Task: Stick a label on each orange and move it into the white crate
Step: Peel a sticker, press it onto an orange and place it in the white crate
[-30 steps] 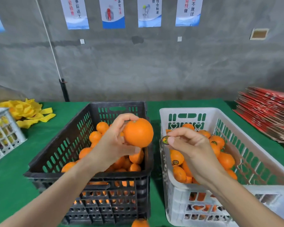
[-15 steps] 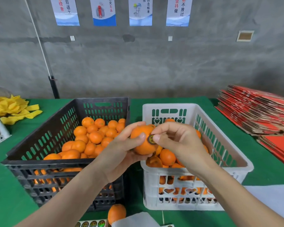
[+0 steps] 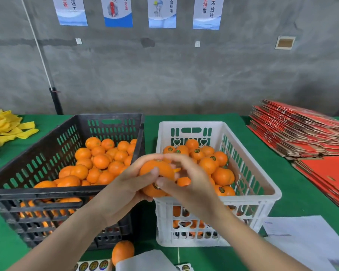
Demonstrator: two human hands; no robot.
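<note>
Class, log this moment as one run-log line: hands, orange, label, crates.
left hand: holds orange | right hand: grips orange, thumb at label | position: over white crate near-left corner | black crate: unlabelled oranges

**Grey wall, green table**

A rough grey concrete wall [image 3: 184,75] fills the back, with four posters [image 3: 117,12] in a row along its top. A dark pole [image 3: 56,100] stands against it behind the table's far edge. Green cloth covers the table [image 3: 301,192]; flattened red cartons [image 3: 301,133] are stacked along its right edge.
</note>
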